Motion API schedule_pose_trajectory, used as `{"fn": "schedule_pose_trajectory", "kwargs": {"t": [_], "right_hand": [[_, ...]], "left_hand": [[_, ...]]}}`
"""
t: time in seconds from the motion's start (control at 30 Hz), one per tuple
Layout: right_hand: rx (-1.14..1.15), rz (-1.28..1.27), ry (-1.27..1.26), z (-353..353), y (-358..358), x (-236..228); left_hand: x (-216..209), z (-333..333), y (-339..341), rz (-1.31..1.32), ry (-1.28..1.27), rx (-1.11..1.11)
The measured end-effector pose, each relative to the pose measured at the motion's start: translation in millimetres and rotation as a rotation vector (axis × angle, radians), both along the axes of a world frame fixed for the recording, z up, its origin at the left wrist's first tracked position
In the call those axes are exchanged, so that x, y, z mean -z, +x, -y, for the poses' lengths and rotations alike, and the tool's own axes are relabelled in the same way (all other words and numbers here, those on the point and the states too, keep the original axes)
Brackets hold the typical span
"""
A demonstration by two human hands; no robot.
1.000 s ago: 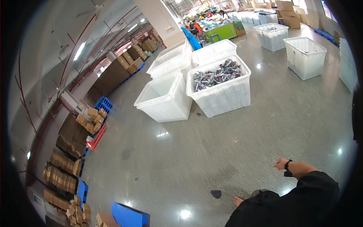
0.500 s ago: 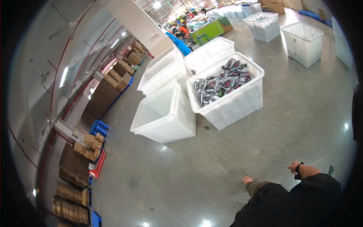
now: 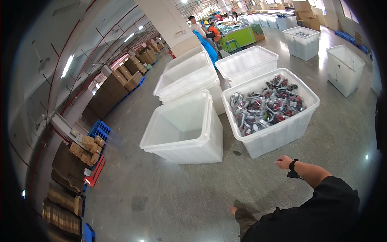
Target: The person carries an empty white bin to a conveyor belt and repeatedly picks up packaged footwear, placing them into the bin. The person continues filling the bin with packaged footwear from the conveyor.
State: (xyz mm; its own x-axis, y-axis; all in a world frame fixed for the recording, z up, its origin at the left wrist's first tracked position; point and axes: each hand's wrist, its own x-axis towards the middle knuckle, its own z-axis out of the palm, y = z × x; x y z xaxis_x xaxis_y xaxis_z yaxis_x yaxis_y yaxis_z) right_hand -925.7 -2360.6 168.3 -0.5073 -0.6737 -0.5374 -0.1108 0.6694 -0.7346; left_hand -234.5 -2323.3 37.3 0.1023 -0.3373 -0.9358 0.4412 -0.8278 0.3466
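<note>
My right hand (image 3: 284, 162) hangs over the floor just below the near side of a filled white tub (image 3: 278, 139), apart from it. Its fingers look curled in, and nothing shows in them. A black band (image 3: 293, 168) circles the wrist, and a black sleeve covers the upper arm. Inside the tub lies a heap of small dark, red and grey items in clear plastic bags (image 3: 266, 105). Left of it stands a white tub with nothing in it (image 3: 185, 151). My left hand is out of view. An olive trouser leg (image 3: 244, 222), apparently with my foot, shows below.
More white tubs (image 3: 248, 64) stand behind, some stacked (image 3: 187, 76). Two others (image 3: 344, 70) are at the right. Far off, people sit at a green-sided table (image 3: 238, 39) by a pillar (image 3: 163, 20). Cartons (image 3: 87, 141), blue pallets (image 3: 100, 129) and a red pallet jack (image 3: 95, 171) line the left.
The tubs appear larger and nearer, and I have moved toward them. My right arm has swung forward and left in the view, and more of the filled tub's contents shows.
</note>
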Motion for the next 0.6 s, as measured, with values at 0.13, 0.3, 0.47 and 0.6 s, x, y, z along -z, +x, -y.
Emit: {"fn": "schedule_pose_trajectory", "kwargs": {"t": [0.13, 0.3, 0.47, 0.6], "right_hand": [[0.053, 0.075, -0.041, 101, 23, 9], [0.178, 0.31, -0.091, 202, 37, 9], [0.237, 0.376, -0.21, 311, 38, 2], [0.294, 0.452, -0.348, 417, 23, -5]], "left_hand": [[7, 106, 21, -0.029, -0.014, -0.015], [3, 238, 75, -0.165, -0.153, -0.073], [-27, 449, 81, 0.085, -0.169, 0.097], [-67, 606, 37, 0.078, -0.297, 0.098]]}}
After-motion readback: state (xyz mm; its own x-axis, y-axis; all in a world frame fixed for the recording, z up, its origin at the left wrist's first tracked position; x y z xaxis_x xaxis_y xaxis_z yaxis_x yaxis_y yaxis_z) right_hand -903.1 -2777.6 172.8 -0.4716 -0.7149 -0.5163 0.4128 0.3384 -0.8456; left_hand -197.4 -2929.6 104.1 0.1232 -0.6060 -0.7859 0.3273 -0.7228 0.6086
